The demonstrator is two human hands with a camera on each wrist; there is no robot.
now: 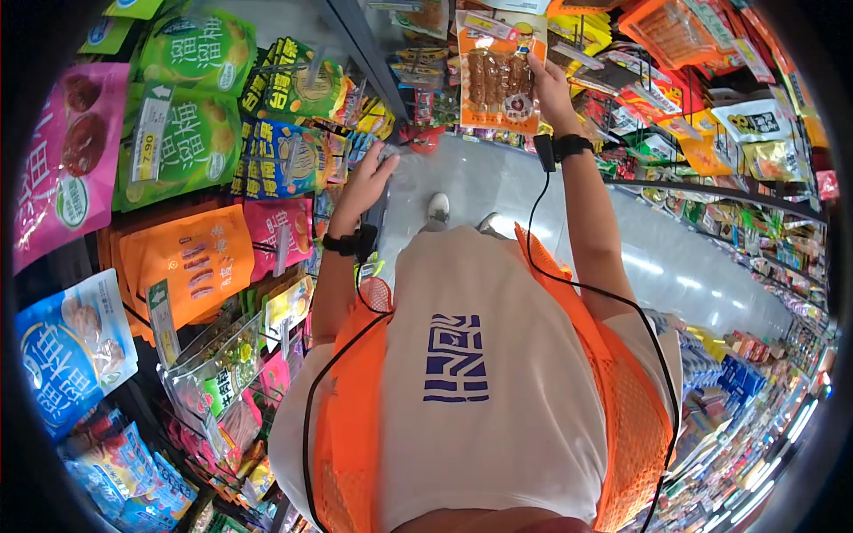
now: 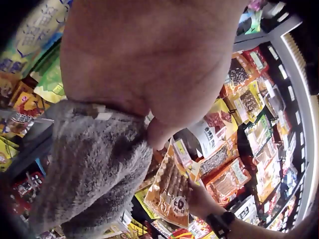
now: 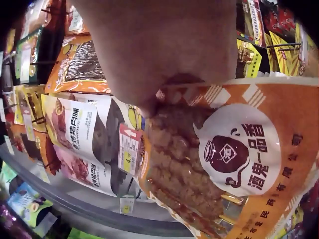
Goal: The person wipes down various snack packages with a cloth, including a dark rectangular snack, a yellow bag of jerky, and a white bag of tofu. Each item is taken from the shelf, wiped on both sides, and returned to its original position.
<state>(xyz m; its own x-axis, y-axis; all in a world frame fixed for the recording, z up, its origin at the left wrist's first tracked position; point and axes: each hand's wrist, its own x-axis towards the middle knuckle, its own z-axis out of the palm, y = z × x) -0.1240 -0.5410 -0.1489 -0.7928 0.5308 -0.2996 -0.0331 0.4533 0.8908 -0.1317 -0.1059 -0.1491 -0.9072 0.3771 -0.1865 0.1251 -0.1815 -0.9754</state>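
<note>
Orange film framed the clear window of a snack packet [image 1: 498, 75], with brown skewered pieces showing inside. The right hand [image 1: 553, 93] gripped it by one side edge, thumb on the front face, keeping it upright before the hanging racks. Its white jar-shaped label [image 3: 239, 149] read 酒鬼 and 一品香, with 酒 on the jar itself; smaller print along the orange border ended in 公司, the rest hard to follow.

Grey fuzzy cloth [image 2: 99, 169] hung from the left hand [image 1: 362, 182], whose thumb lay against it; the fingers were bent only partway, and how tightly they gripped could not be told. A small white tag [image 2: 102, 115] sat at the cloth's upper edge, unreadable.

Just beside the packet, white pouches [image 3: 82, 132] bore 烤猪肉脯, near a red-and-white price tag [image 3: 129, 149] with blurred figures. Across the aisle, green bags [image 1: 191, 133] said 溜溜梅, as did a blue bag [image 1: 75, 342]; one price card [image 1: 149, 133] seemed to show 7.90. Yellow characters on a darker green bag [image 1: 293, 80] began 台湾. Stylised dark blue lettering on the white shirt [image 1: 524, 382] stayed undeciphered, between the orange vest's [image 1: 351, 417] two sides.
</note>
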